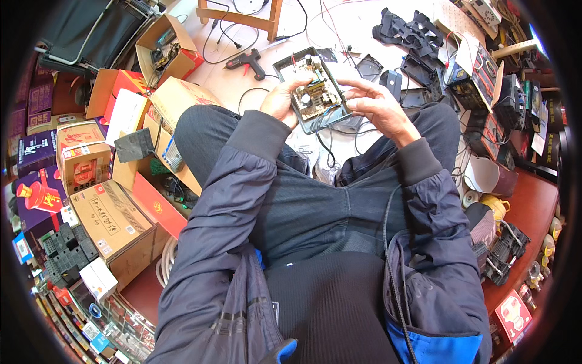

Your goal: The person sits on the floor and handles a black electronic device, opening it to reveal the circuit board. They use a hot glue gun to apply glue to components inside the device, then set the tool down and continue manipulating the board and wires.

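Cluttered electronics repair workshop: cardboard boxes (115, 221) crowding the left of frame, glue gun (247, 61) and cables (227, 30) lying top centre, black adapters (512, 100) piling upper right.

Lying pale and bright under even daylight: a light floor (242, 76), strewn with black cables (254, 94). Standing at the top, wooden stool legs (271, 21). Crowding the left side, stacked cardboard boxes (115, 224). Running along the right, a reddish wooden table (533, 206), cluttered.
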Demonstrator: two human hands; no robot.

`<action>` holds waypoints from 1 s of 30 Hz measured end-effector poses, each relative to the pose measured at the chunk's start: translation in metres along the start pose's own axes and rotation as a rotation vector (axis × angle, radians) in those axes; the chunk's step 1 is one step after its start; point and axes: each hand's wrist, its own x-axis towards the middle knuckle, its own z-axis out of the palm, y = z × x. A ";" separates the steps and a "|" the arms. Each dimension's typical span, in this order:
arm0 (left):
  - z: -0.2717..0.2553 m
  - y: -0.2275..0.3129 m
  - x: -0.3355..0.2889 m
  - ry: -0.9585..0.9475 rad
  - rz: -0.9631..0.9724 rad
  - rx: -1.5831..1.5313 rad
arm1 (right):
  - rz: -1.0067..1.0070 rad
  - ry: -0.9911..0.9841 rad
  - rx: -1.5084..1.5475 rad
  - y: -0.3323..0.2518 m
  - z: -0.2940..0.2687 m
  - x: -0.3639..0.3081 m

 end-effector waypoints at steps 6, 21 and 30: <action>0.002 0.000 -0.003 0.002 0.042 0.024 | 0.003 -0.020 -0.014 -0.002 0.000 0.000; 0.006 0.001 -0.002 0.046 0.070 0.080 | -0.061 -0.044 -0.025 -0.001 -0.001 -0.002; 0.011 0.000 -0.001 0.056 0.095 0.109 | -0.065 -0.040 -0.029 -0.003 -0.002 -0.003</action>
